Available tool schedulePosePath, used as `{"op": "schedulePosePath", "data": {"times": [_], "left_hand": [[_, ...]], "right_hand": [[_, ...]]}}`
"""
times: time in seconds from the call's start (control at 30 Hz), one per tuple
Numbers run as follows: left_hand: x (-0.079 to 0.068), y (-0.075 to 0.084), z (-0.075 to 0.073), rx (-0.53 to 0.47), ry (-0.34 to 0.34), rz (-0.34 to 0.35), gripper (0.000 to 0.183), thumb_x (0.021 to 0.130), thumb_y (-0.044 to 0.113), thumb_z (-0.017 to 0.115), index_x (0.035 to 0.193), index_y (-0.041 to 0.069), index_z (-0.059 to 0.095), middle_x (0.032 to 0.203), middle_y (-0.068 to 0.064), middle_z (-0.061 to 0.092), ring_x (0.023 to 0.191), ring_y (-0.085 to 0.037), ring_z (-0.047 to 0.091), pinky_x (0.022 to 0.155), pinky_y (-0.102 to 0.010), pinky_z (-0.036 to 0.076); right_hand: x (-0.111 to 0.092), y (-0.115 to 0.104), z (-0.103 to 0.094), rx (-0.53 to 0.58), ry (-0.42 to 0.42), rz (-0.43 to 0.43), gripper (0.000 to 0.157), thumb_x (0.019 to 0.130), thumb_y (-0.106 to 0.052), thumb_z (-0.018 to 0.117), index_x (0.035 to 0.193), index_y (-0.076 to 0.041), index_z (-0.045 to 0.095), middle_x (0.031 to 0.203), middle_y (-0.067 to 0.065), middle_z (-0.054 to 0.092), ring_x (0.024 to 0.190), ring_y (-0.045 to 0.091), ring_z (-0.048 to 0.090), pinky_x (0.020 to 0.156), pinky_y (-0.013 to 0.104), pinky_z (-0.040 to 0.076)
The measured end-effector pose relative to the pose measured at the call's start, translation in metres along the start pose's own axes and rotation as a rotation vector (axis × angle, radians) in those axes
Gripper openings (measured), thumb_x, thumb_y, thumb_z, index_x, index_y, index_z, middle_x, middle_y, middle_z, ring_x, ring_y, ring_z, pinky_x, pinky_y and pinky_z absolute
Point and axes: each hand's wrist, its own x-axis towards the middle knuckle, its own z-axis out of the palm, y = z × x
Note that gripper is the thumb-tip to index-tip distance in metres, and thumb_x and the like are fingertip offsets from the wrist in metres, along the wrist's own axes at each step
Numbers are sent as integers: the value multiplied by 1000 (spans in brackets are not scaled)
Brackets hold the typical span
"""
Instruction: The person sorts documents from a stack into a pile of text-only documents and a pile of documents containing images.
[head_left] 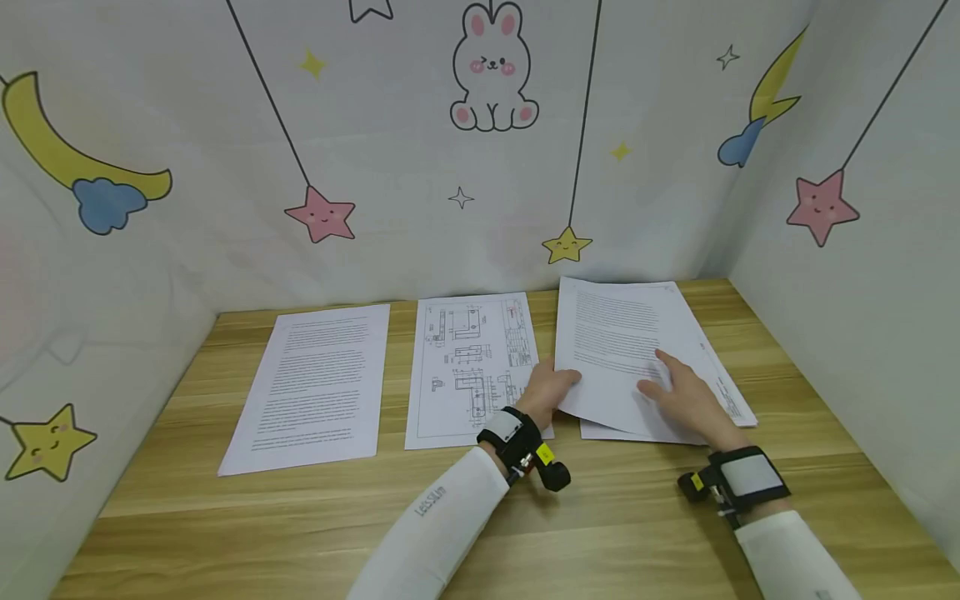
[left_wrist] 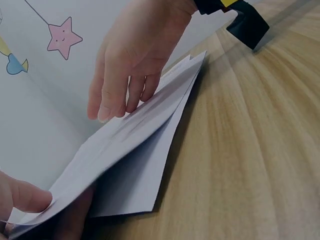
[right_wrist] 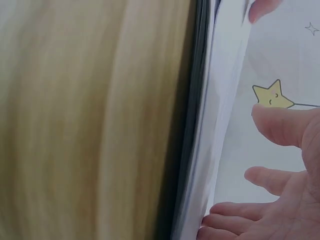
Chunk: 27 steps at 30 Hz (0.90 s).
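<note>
Left hand (head_left: 547, 390) pinches top sheet (head_left: 611, 367) by its edge; right hand (head_left: 688, 404) has fingers spread. Possible crease, or lower sheet (head_left: 722, 382) dragging, if right presses while left lifts.

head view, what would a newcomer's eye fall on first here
Probably the winking white cartoon rabbit with pink inner ears, high at the middle of the pale backdrop. Next, the overlapping white printed sheets at the right of the brown wood-grain table, where the left grip pinches their near left corner and the right grip is over them. Just left lies a white paper technical drawing.
</note>
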Motion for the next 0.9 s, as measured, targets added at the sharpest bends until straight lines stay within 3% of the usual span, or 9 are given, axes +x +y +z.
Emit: {"op": "schedulePosePath", "data": {"times": [0.17,0.33,0.47,0.6,0.73,0.83,0.9], "left_hand": [[-5,2,-5,23,-59,17,38,97,11,54,134,6,54,127,-11,63,111,-21,61,98,-38,48],[-11,7,-15,29,-81,58,41,98,12,52,139,8,52,127,-11,64,111,-21,62,100,-39,49],[-17,14,-30,46,-74,90,44,100,18,52,143,12,49,129,-9,63,113,-20,61,99,-38,48],[-23,20,-51,23,-79,144,43,102,21,50,145,17,47,132,-6,62,119,-20,60,103,-39,47],[-33,25,-78,4,-80,215,42,104,22,48,145,22,46,134,-4,61,122,-20,60,105,-41,47],[-43,27,-103,21,-53,268,41,104,23,48,145,24,46,134,-4,61,120,-19,61,103,-40,48],[-52,28,-122,34,-14,289,40,104,24,50,144,23,48,133,-4,62,117,-19,62,99,-38,50]], "right_hand": [[-1,-7,1,5,2,1,74,101,-40,50,155,3,21,155,39,23,143,56,23,115,66,24],[-2,-14,-3,39,45,38,71,102,-41,47,155,0,23,156,38,22,144,56,20,116,66,22],[-1,-23,-6,118,107,100,75,103,-39,45,159,-3,11,160,35,15,146,56,17,116,67,22],[0,-34,-7,268,173,119,80,103,-33,46,160,-7,-4,158,36,19,142,54,30,113,63,33],[0,-55,-4,456,188,114,78,102,-31,49,161,-14,0,151,32,39,128,40,53,96,42,52],[-2,-75,2,561,174,92,69,102,-30,52,160,-14,17,143,24,53,109,20,64,79,22,53],[-3,-89,8,599,162,54,61,102,-28,53,156,-12,30,138,21,58,98,9,65,74,17,53]]}}
